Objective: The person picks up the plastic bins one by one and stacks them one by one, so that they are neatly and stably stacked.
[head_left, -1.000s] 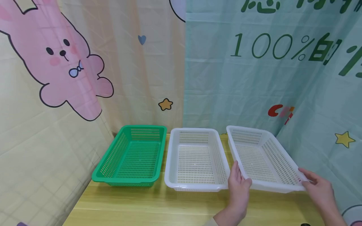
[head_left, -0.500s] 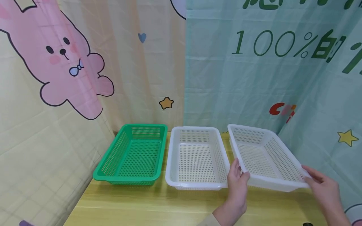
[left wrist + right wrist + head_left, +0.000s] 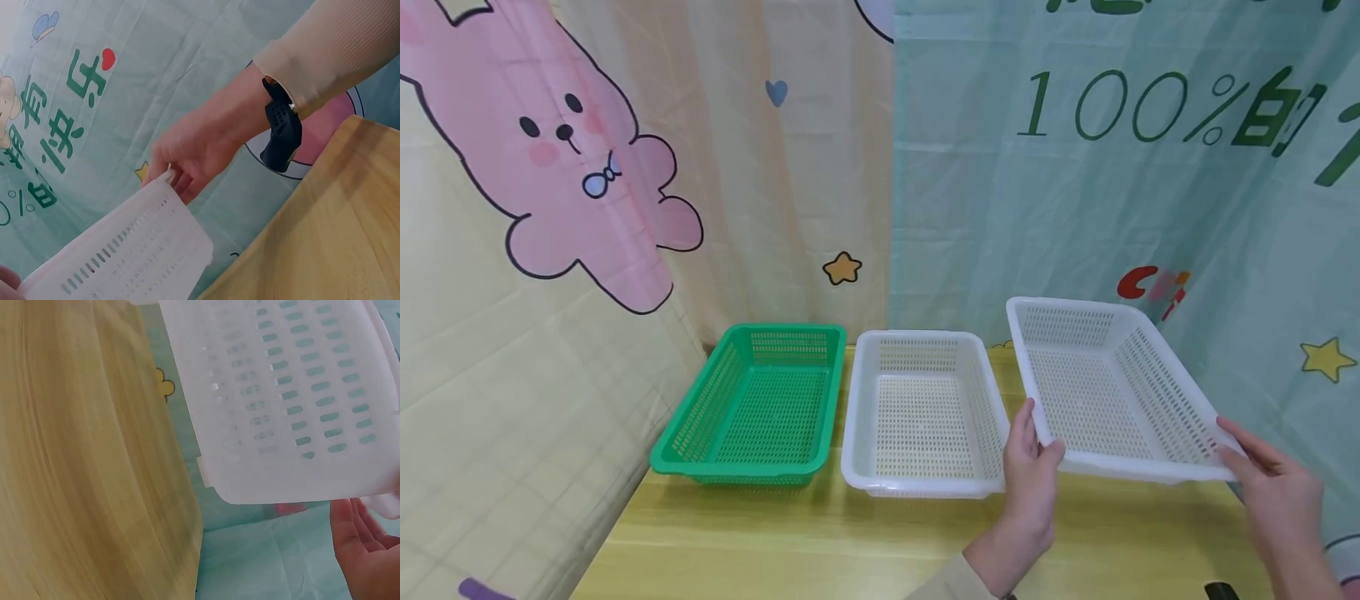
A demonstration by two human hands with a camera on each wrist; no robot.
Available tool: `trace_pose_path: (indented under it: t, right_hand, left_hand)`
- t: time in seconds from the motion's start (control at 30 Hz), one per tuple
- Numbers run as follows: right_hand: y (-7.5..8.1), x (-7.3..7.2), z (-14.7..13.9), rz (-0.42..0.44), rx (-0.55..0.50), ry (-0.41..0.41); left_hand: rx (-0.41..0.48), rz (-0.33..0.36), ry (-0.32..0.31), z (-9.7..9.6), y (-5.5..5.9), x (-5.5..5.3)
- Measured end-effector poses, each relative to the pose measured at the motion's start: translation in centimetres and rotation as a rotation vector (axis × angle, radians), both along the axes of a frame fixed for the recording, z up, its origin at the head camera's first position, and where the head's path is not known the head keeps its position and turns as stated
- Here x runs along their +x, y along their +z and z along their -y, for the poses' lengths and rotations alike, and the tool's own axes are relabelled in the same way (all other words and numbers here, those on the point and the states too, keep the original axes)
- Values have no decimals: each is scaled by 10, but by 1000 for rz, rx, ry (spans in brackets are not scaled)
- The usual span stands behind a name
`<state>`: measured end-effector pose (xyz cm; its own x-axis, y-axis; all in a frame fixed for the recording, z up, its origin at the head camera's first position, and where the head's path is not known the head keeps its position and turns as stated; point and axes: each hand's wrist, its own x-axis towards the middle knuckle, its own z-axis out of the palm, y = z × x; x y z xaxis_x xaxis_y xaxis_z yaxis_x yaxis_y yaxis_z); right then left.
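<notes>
Two hands hold a white plastic basket (image 3: pixel 1078 400) with slotted walls, raised off the table at the right. My left hand (image 3: pixel 1030 487) holds its near left corner, fingers along the outer side and thumb at the rim. At the near right corner my right hand (image 3: pixel 1277 492) pinches the rim, thumb above. In the left wrist view the right hand (image 3: pixel 197 150) grips the corner of the basket (image 3: pixel 125 250). The slotted outside of the basket (image 3: pixel 300 394) fills much of the right wrist view. A second white basket (image 3: pixel 925 487) stands left of the left hand.
A green basket (image 3: pixel 741 471) stands left of the second white basket on the wooden table (image 3: pixel 820 542). Printed curtains (image 3: pixel 955 208) hang close behind and on both sides. A small black object (image 3: pixel 1221 591) lies at the near right; a purple one (image 3: pixel 482 590) shows at bottom left.
Both hands have raised the right white basket, its far edge rising most, and the right hand has shifted a little right. The other two baskets stay put as the view tips slightly.
</notes>
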<state>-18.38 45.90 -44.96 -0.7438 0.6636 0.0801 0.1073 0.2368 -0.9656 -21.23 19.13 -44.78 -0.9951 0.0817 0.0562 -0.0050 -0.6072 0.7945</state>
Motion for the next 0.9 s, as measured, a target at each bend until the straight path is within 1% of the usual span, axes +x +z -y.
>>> trace_pose_path:
  t: [0.1,0.2,0.33,0.47,0.57,0.73,0.8,0.9]
  right_hand:
    - [2,-2,7,-125,-135,18]
    - [6,-5,11,-287,-286,73]
    - [15,-8,15,-434,-342,148]
    - [20,-8,18,-477,-352,183]
    - [20,-5,20,-490,-368,187]
    - [19,0,24,-555,-410,179]
    - [21,0,26,-572,-423,168]
    - [23,-1,29,-574,-429,145]
  left_hand:
    - [1,-11,1,6,2,0]
    - [7,-60,-5,10,5,-2]
    - [35,-140,-18,15,12,-5]
    - [55,-161,-16,18,18,-4]
    - [62,-172,-14,20,21,-2]
    - [38,-212,-11,24,24,3]
    - [24,-218,-7,26,25,4]
    - [2,-223,1,30,27,4]
